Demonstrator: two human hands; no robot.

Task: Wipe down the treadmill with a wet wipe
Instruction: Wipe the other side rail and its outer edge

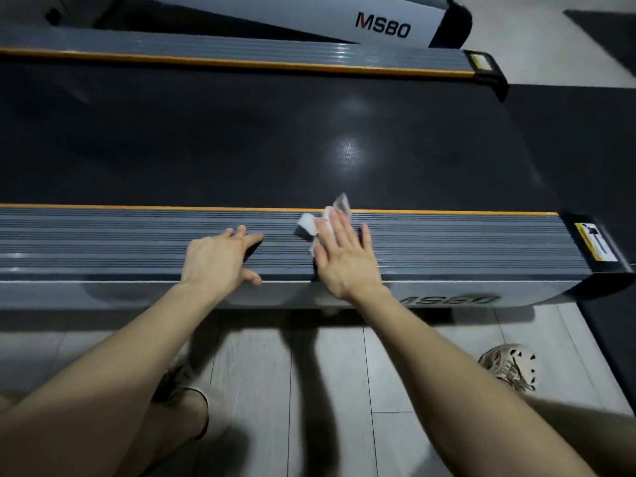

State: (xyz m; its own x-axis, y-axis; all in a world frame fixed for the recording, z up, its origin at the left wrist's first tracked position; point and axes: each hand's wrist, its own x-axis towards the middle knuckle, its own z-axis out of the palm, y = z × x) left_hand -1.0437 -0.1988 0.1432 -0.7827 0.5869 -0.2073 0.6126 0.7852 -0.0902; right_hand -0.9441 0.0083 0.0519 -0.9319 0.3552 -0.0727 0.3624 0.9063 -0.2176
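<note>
The treadmill lies across the view, with a dark belt between two grey ribbed side rails edged in orange. On the near rail my right hand presses a crumpled white wet wipe flat with straight fingers; part of the wipe sticks out past my fingertips toward the belt. My left hand rests on the same rail a little to the left, fingers spread, thumb over the rail's front edge, holding nothing.
The far rail runs along the top, with a white MS80 side cover behind it. A yellow warning sticker marks the near rail's right end. Grey floor planks, my knee and a beige shoe lie below.
</note>
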